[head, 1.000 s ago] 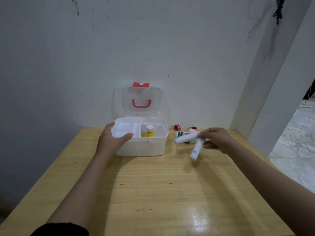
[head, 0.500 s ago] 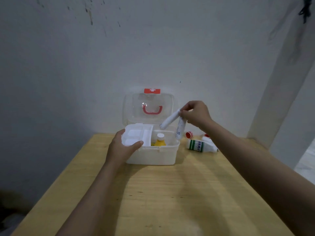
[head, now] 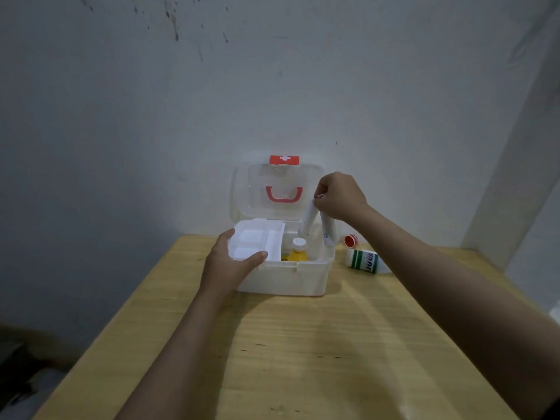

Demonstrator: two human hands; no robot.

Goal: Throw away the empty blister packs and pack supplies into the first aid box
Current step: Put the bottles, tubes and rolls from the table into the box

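The white first aid box (head: 285,278) stands open at the table's far edge, its clear lid (head: 277,189) with a red handle upright against the wall. My left hand (head: 230,262) grips the front left corner of the white inner tray (head: 257,242), thumb on its rim. My right hand (head: 338,197) holds two white tubes (head: 307,219) by their tops, hanging down over the box's right side; one tube's tip reaches inside. A yellow bottle with a white cap (head: 297,251) stands inside the box.
A white bottle with a green label (head: 365,261) lies on the wooden table (head: 303,344) right of the box, a red-capped bottle (head: 351,240) behind it. The wall is directly behind the box. The table's left edge drops to a dark floor.
My right hand lifted the two tubes from the table on the right up over the box, and now lowers them more upright into its right side. The left hand stays on the tray.
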